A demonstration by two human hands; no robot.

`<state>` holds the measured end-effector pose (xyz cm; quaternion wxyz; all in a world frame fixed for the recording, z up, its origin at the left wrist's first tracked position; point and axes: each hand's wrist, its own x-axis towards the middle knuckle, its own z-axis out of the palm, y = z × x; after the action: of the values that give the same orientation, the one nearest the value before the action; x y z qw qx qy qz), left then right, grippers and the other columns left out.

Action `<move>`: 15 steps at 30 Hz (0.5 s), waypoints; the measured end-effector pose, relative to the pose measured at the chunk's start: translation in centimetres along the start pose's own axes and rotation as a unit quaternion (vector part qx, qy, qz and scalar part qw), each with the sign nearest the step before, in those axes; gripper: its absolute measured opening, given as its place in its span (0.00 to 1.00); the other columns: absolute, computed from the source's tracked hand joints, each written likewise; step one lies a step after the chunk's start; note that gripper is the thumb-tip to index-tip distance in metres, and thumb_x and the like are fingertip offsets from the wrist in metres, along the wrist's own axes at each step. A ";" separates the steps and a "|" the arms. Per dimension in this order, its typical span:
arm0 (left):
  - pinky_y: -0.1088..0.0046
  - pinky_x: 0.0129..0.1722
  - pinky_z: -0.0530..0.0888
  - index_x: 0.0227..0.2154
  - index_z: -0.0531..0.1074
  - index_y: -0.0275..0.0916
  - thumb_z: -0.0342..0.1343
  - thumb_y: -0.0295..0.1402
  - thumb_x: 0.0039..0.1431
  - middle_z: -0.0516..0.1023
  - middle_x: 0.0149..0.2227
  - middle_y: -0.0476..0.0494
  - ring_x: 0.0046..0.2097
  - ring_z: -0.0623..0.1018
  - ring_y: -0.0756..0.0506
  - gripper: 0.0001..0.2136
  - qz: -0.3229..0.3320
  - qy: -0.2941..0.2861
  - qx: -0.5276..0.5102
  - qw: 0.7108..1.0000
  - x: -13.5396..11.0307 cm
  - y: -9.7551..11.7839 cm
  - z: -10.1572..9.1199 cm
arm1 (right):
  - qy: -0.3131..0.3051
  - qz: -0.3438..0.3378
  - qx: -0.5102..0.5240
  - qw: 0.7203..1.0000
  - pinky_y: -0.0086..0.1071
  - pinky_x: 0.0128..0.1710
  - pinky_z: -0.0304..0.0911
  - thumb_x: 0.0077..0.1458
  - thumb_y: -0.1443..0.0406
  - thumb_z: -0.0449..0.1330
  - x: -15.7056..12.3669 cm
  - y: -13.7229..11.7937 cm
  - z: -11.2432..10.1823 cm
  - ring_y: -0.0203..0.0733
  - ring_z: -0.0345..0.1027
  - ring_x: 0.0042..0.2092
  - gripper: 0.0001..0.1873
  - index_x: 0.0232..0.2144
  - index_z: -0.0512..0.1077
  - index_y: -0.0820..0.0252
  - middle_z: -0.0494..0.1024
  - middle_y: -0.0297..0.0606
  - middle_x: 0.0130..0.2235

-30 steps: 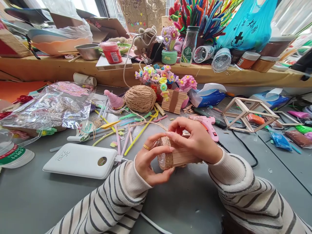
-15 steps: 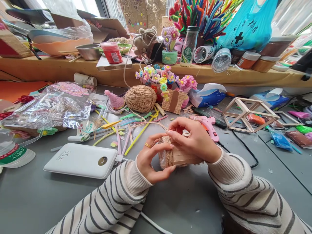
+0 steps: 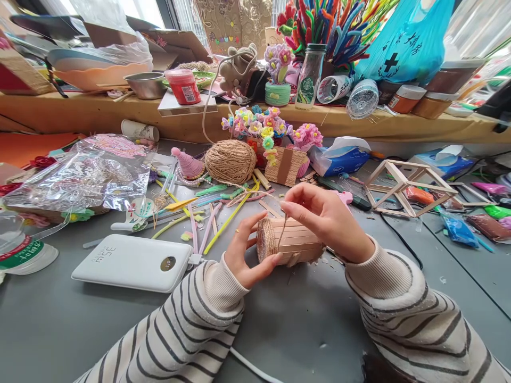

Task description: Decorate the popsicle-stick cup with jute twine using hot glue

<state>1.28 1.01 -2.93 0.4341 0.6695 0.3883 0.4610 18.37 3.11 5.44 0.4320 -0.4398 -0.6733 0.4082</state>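
Wooden cylinder: a pale cylinder clad in flat wooden sticks (image 3: pixel 299 239) lies on its side in front of the person, well short of the far edge of the grey surface (image 3: pixel 311 324); from here I can't tell whether it rests there or is held just above.
Left grip: the left hand (image 3: pixel 245 258) curls around the cylinder's left end, thumb on the near side and fingers on the far side, gripping it.
Right grip: the right hand (image 3: pixel 327 218) has thumb and forefinger pinched together on a thin brown twine strand (image 3: pixel 282 231), holding it up off the sticks.
Twine band, done: several snug rows of brown twine (image 3: pixel 268 236) circle the left end, side by side.
Bare sticks, left: from the band to the right end, the part I can see has no twine; whether more rows belong there I can't say.
Loose strand, left: the piece in the pinch slants away from the band, not yet lying flat; I judge this turn unfinished.
Twine ball: a large round ball of brown twine (image 3: pixel 230 162) sits toward the surface's far edge, plenty remaining, a line trailing from it toward the right hand.
Glue gun: a pink plastic glue gun (image 3: pixel 345 198) shows partly behind the right hand, untouched.
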 end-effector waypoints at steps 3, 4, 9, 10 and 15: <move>0.60 0.45 0.74 0.51 0.62 0.46 0.61 0.36 0.46 0.64 0.53 0.38 0.52 0.69 0.38 0.27 -0.013 0.004 0.000 1.000 0.1 0.0 0.0 | 0.018 0.007 0.005 1.000 0.26 0.30 0.60 0.54 0.54 0.55 0.2 -0.3 -0.7 0.32 0.64 0.28 0.15 0.29 0.67 0.61 0.71 0.33 0.26; 0.61 0.45 0.74 0.51 0.63 0.46 0.61 0.37 0.46 0.64 0.53 0.38 0.51 0.70 0.39 0.27 -0.022 0.006 0.001 1.000 0.1 0.0 0.0 | 0.035 0.014 -0.010 0.999 0.27 0.29 0.60 0.54 0.52 0.53 0.3 -0.4 -1.1 0.32 0.64 0.28 0.18 0.29 0.67 0.61 0.72 0.33 0.26; 0.61 0.45 0.74 0.53 0.61 0.47 0.59 0.40 0.48 0.65 0.53 0.38 0.51 0.71 0.39 0.27 -0.050 0.012 0.001 0.999 0.2 -0.1 -0.2 | 0.029 0.140 -0.359 0.922 0.32 0.29 0.57 0.53 0.50 0.52 0.6 0.2 -5.3 0.40 0.66 0.28 0.20 0.27 0.71 0.59 0.75 0.39 0.27; 0.61 0.45 0.74 0.53 0.61 0.47 0.59 0.40 0.48 0.65 0.53 0.38 0.51 0.71 0.39 0.28 -0.051 0.013 0.000 0.999 0.2 -0.1 -0.2 | 0.006 0.193 -0.445 0.874 0.33 0.28 0.56 0.53 0.50 0.52 0.5 0.8 -6.2 0.42 0.67 0.27 0.21 0.24 0.72 0.59 0.74 0.40 0.24; 0.61 0.48 0.72 0.55 0.59 0.48 0.57 0.40 0.50 0.64 0.54 0.38 0.53 0.69 0.39 0.27 -0.056 0.014 -0.009 0.998 0.2 -0.3 -0.2 | -0.029 0.183 -0.604 0.775 0.35 0.26 0.56 0.48 0.57 0.58 -0.1 4.9 -8.9 0.47 0.69 0.25 0.11 0.29 0.77 0.56 0.70 0.42 0.18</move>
<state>1.10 1.35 -3.10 0.4597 0.6366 0.4267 0.4488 27.98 5.87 3.45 -0.0250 -0.7129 -0.7008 0.0014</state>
